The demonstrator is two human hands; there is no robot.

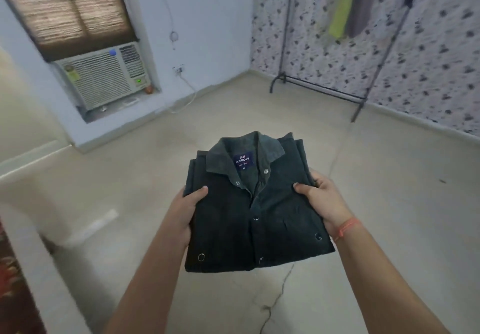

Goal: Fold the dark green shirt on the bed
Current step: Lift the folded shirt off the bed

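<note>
The dark green shirt [255,209] is folded into a compact rectangle, collar up and away from me, with a blue label inside the collar and metal snap buttons down the front. It is held in the air above the floor. My left hand [185,213] grips its left edge, thumb on top. My right hand [323,201], with an orange thread at the wrist, grips the right edge the same way. The bed shows only as a patterned strip [15,281] at the lower left edge.
A cream floor [130,191] with a crack lies below. A window air conditioner [104,79] sits in the left wall under a blind. A black clothes rack [319,87] with hanging garments stands by the speckled right wall. A white ledge [31,243] runs along the left.
</note>
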